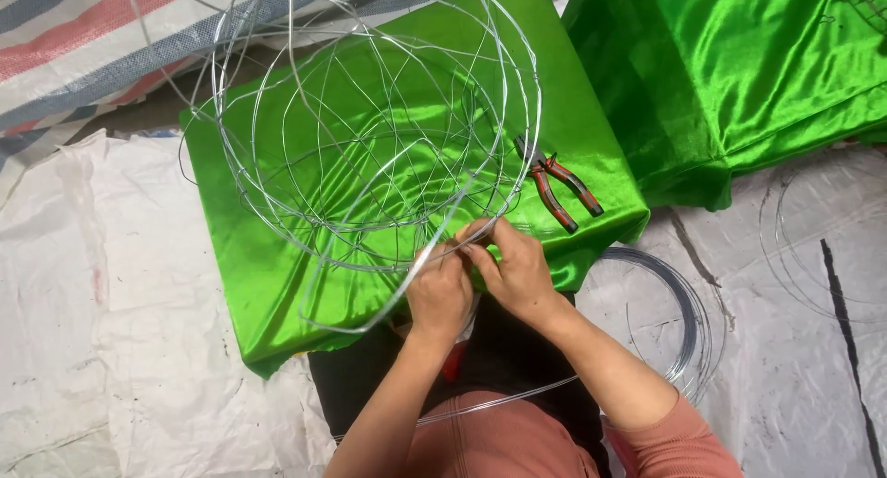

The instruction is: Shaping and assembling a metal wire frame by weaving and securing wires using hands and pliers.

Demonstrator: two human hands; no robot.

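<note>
**Both hands pinching the wire frame at its near rim**

Head view: your left hand (440, 291) and right hand (514, 267) meet at lower centre, fingers closed on the near rim of the round wire frame (370, 136). The frame sits on a green satin cloth (268, 284) filling the upper middle. Red-handled pliers (558, 182) lie on the cloth, right of the frame, untouched. A wire coil (688, 321) rests on the white sheet at lower right. The springy wire could slip from your fingertips and whip back; the slick cloth could let the frame slide.
</note>
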